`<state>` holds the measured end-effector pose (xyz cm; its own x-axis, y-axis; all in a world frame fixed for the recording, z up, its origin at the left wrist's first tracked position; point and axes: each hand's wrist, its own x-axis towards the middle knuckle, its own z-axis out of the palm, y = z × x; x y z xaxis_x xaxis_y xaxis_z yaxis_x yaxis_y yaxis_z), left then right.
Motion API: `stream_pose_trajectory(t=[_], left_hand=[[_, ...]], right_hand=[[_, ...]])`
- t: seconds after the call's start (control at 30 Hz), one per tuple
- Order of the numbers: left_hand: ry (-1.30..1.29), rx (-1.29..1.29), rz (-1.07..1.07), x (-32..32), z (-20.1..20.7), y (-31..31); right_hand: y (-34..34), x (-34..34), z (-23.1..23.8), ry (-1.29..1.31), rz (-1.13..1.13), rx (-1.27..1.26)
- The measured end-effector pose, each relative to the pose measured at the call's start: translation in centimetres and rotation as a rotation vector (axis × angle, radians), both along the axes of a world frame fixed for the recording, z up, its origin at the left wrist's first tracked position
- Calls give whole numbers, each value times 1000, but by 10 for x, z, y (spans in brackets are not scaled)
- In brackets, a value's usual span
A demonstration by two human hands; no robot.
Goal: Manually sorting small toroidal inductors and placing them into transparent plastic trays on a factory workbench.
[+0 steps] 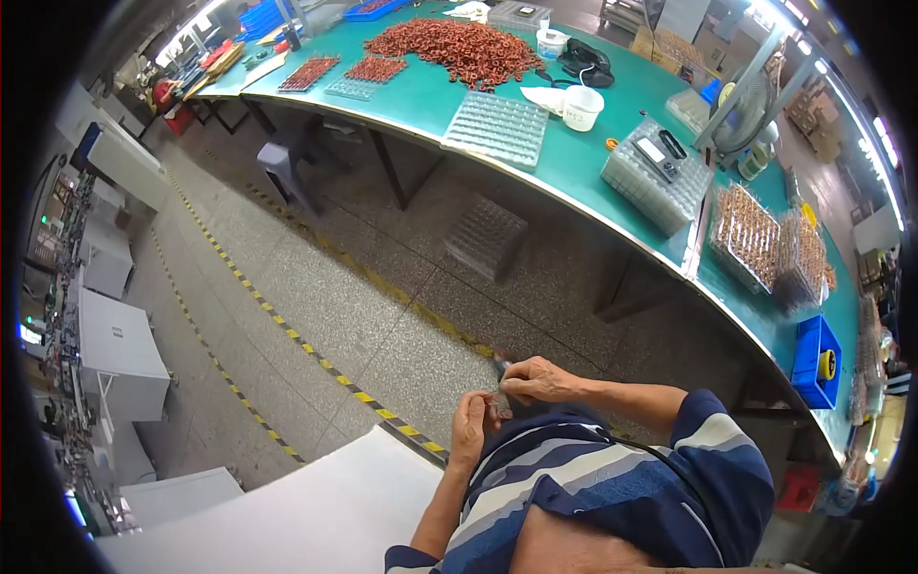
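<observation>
From where I stand, the person's two hands meet low in front of the striped shirt [593, 459], well apart from the green bench [411, 113], perhaps because whatever occupies them needs no support from a worktop. The left hand [469, 428] points upward with thumb and fingers bent inward; the right hand [540, 380] comes across from about two o'clock, its fingers curled toward the left's tips. Both sets of fingers are drawn in narrow, likely for fine fingertip work, but I cannot tell whether a small thing sits between them; if one does, it is right there where the tips nearly meet. At eight o'clock from the hands spreads a white surface [287, 507], near the left forearm. On the bench at twelve o'clock, a heap of reddish parts [449, 50] lies loose, presumably so they can be picked by the handful, with a clear pocketed tray [492, 132] at the near edge, within easy reach of anyone standing there. A white tub [582, 108] stands just beside that tray. At one o'clock, clear trays are piled into a neat stack [626, 177], probably nested to save room; at two o'clock, filled trays [744, 237] hold copper-coloured parts in rows, and a blue bin [811, 390] at three o'clock keeps a yellow item corralled.
</observation>
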<state>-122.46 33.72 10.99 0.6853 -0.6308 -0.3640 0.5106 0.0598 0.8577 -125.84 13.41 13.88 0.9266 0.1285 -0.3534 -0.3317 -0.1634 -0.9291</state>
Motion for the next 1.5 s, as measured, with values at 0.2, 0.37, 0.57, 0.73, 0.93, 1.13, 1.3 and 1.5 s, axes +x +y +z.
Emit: stream_pose_trajectory(t=[0.2,0.37,0.57,0.73,0.93,1.13,1.3,1.5], left_hand=[[-249,1,-20,95,-13,-10],[-278,77,63,201,-17,-37],[-290,56,351,337,-10,-59],[-501,104,312,461,-5,-69],[-784,286,34,616,-10,-36],[-664,122,-261,751,27,11],[-938,118,-513,847,31,18],[-1077,51,-819,934,52,-39]], right_hand=[[-17,93,-22,206,-37,455],[-34,196,-39,218,-210,507],[-35,329,-51,229,-297,527],[-16,459,-22,77,-274,470],[14,604,-18,-13,-396,396],[39,711,-4,116,-407,554],[39,774,2,166,-364,603],[-2,829,-21,276,-389,841]])
